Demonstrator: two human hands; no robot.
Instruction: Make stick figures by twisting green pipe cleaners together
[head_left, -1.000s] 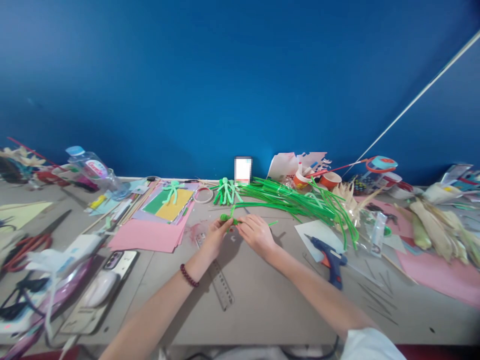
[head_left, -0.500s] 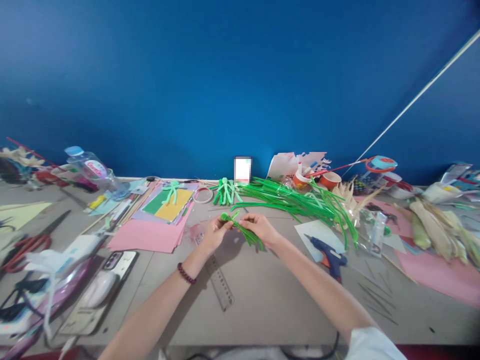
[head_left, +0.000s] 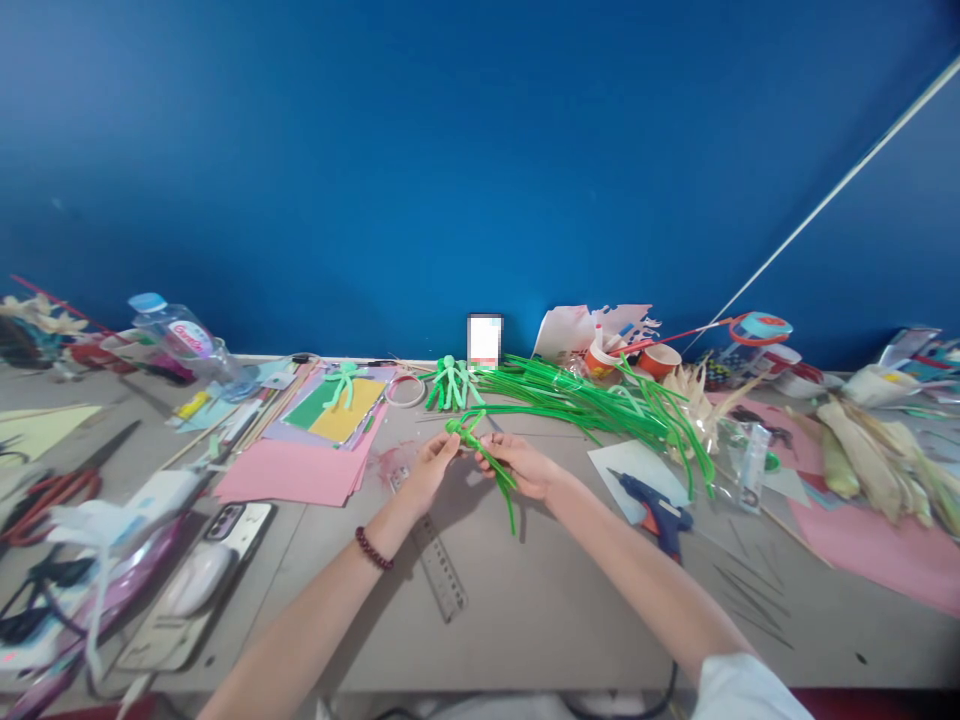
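A small bundle of green pipe cleaners (head_left: 501, 474) is held up over the middle of the table. Its knotted end is pinched in the fingers of my left hand (head_left: 435, 468). My right hand (head_left: 520, 464) closes on the stems just right of the knot, and their loose ends hang below it. Behind my hands stand green pipe-cleaner figures (head_left: 451, 384), beside a large pile of green pipe cleaners (head_left: 585, 392). Another green figure (head_left: 343, 384) lies on coloured sheets.
A metal ruler (head_left: 442, 572) lies below my left hand. To the right is a blue glue gun (head_left: 658, 508) on white paper. Pink paper (head_left: 289, 474), a phone (head_left: 247, 525), scissors (head_left: 67, 490) and a bottle (head_left: 184, 335) are on the left.
The bundle has turned in my fingers. Its stems have spread, and one now hangs lower toward the table. Both hands have shifted only slightly.
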